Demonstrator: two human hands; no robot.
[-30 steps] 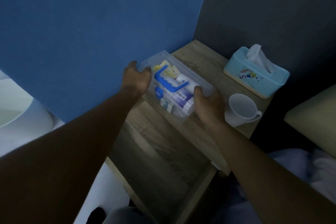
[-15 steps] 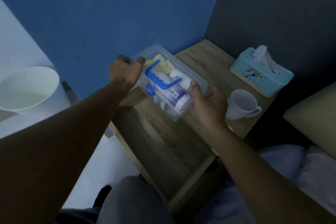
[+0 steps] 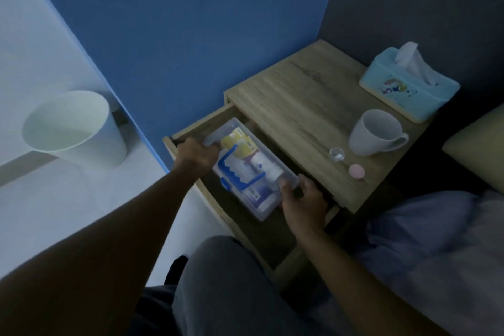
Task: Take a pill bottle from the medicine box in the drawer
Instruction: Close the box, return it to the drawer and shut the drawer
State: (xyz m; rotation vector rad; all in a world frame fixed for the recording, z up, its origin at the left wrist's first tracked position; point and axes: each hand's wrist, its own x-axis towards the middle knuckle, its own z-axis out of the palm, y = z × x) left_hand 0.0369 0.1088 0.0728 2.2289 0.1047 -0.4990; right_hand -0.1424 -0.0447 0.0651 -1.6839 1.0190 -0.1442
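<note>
Whereas box sat on nightstand top second ago, I see both hands, left hand and right hand, gripping medicine box ends, lowering into open drawer; putting-back stage.

Bare forearms, grey trousers

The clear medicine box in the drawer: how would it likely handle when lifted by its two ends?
The medicine box looks like thin clear plastic, so probably rigid but slick. It is packed with bottles and packets, so likely weighty for its size, with contents apt to shift if tilted. The left hand and right hand at opposite ends should keep it level.
</note>
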